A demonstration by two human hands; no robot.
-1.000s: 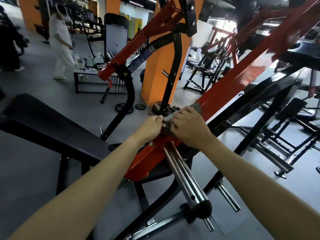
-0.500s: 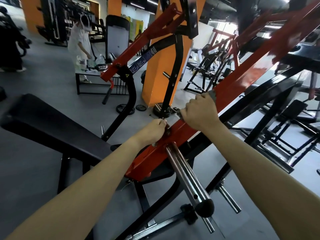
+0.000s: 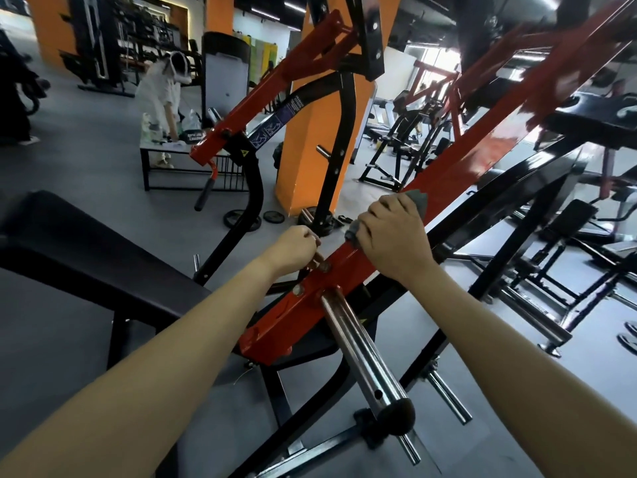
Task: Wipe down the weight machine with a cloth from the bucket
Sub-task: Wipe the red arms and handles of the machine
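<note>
Gym floor (image 3: pixel 86 167); label (image 3: pixel 275 127) illegible; right hand (image 3: pixel 393 232) grips cloth (image 3: pixel 418 198).

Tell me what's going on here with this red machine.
A person is wiping down a weight machine. Their right hand grips a grey cloth wrapped over the red arm, part way up its slope. Their left hand, fingers curled, holds the same arm's edge lower down, beside a bolt. A chrome weight peg juts out just below both hands.
</note>
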